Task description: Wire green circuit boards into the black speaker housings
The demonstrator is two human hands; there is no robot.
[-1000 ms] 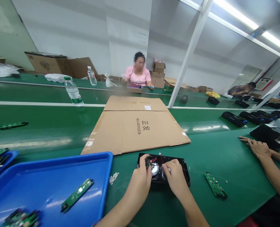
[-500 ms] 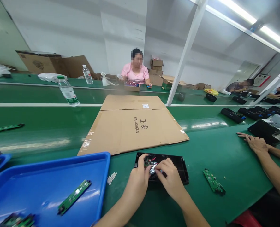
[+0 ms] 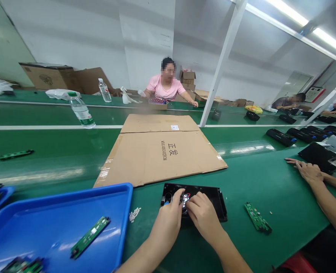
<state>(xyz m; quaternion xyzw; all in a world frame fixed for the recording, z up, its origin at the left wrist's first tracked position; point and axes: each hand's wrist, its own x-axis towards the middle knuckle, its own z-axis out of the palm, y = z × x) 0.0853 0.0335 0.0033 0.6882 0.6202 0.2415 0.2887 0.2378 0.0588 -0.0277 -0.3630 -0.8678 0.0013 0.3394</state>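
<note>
A black rectangular housing [image 3: 210, 201] lies on the green table in front of me. Over its left half, my left hand [image 3: 170, 210] has its fingers closed on something small that I cannot make out. My right hand [image 3: 203, 212] is pinched close beside it, and its fingertips hide whatever they hold. Between the fingertips a round silvery part [image 3: 185, 201] and a bit of red wire show. Small white pieces [image 3: 134, 215] lie left of the housing. A green circuit board [image 3: 258, 218] rests to its right.
A blue tray [image 3: 71, 195] with circuit boards is at the left. Flattened cardboard [image 3: 145, 155] lies ahead, a bottle [image 3: 82, 110] beyond it. Another person's hand [image 3: 308, 172] rests at the right near black housings. A person in pink [image 3: 166, 89] sits opposite.
My left hand has shifted slightly right, uncovering more of the housing's left end. The board on the far left belt has moved right. The person opposite has stretched an arm sideways.
</note>
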